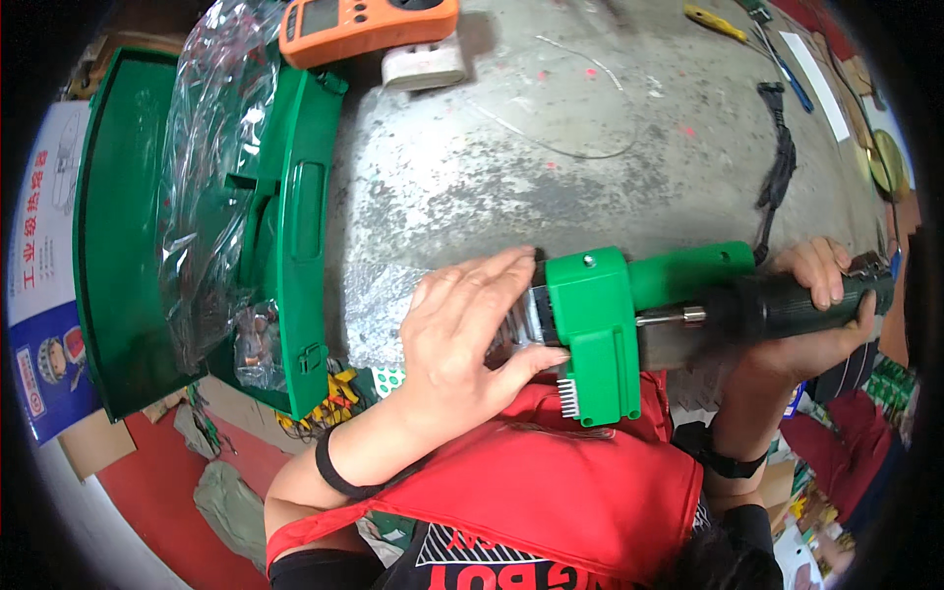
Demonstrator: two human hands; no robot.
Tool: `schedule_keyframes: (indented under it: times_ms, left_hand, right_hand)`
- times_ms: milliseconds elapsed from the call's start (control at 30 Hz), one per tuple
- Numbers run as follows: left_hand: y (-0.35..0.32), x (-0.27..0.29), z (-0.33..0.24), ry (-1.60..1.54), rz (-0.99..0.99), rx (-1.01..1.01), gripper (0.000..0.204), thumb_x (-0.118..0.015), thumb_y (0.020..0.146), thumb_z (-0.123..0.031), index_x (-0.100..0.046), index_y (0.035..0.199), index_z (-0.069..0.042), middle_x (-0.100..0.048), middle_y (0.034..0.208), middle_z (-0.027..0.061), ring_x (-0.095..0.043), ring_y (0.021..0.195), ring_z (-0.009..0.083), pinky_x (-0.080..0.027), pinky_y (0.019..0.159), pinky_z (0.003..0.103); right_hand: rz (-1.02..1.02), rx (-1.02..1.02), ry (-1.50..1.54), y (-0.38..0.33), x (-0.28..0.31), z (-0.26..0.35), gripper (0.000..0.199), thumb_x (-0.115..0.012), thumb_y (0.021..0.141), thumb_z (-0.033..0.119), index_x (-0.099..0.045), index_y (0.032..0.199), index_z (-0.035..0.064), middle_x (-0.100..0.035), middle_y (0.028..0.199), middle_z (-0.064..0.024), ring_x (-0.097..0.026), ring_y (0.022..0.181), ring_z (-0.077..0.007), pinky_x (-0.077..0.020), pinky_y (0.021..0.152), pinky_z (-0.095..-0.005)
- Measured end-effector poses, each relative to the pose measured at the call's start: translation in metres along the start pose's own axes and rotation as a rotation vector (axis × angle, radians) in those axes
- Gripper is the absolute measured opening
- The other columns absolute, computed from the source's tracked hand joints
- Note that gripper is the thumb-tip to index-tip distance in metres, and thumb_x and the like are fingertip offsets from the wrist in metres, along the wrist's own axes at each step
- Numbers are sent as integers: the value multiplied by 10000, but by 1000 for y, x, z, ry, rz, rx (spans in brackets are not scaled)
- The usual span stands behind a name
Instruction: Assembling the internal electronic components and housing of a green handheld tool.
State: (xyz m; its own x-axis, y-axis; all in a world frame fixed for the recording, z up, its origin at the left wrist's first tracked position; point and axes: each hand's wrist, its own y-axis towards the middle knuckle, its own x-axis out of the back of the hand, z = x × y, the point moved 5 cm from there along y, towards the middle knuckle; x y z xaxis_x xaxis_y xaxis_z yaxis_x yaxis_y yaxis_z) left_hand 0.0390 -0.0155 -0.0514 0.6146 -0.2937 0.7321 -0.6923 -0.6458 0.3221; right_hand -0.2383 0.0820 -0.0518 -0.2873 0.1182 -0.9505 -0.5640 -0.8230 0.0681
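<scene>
Now green welding tool [629, 315] between hands, left hand [462, 334] cupping its metal front, right hand [821, 305] gripping its black handle.

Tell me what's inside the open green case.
The green case holds a crumpled clear plastic bag and a small packet of copper-coloured parts. The bag covers whatever lies beneath it.

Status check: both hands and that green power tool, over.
Left hand wrapped on green tool's metal front end. Right hand gripping its black handle. Tool held level over the grey table; open green case alongside.
</scene>
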Motion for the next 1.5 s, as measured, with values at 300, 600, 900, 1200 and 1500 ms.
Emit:
schedule_keyframes:
  times_ms: [300, 600, 900, 1200, 1500]
  left_hand:
    - [3, 3, 2, 11, -42, -19, 661, -831, 688, -397, -613, 1136, 37, -678, 1136, 195, -664, 1004, 347, -493, 841, 402]
    - [-9, 2, -3, -40, -47, 47, 693, -802, 709, -327, -532, 1254, 5, -594, 1232, 168, -571, 1103, 351, -420, 946, 446]
    - [-16, 6, -3, 143, 137, 10, 873, -843, 649, -259, -438, 1393, -48, -524, 1265, 179, -502, 1160, 376, -409, 984, 472]
    - [-15, 17, -22, 257, -7, -117, 629, -792, 658, -73, -585, 1251, -45, -603, 1082, 196, -580, 934, 396, -463, 811, 484]
    - [-58, 45, -33, 371, -5, -111, 583, -828, 737, -186, -597, 1251, -37, -582, 1287, 213, -615, 1068, 387, -507, 863, 474]
  right_hand:
    - [36, -10, 29, 12, 1, -2, 290, -642, 823, 233, -451, 948, 53, -429, 730, 17, -462, 651, -101, -397, 713, -269]
    - [-256, -9, -342, 19, 21, 22, 353, -619, 943, 248, -495, 1145, -13, -456, 863, -47, -479, 789, -160, -446, 813, -315]
    - [-108, 282, -1767, 59, 79, 230, 579, -633, 877, 64, -432, 1416, 3, -592, 1243, -151, -579, 1149, -234, -456, 987, -344]
    - [-201, -4, -2354, 80, -6, 89, 440, -646, 872, 450, -726, 984, 32, -705, 918, -202, -683, 877, -348, -522, 772, -459]
    - [-31, 184, -1765, 137, 2, 1, 330, -685, 867, 327, -639, 984, 22, -698, 900, -156, -685, 892, -240, -522, 764, -381]
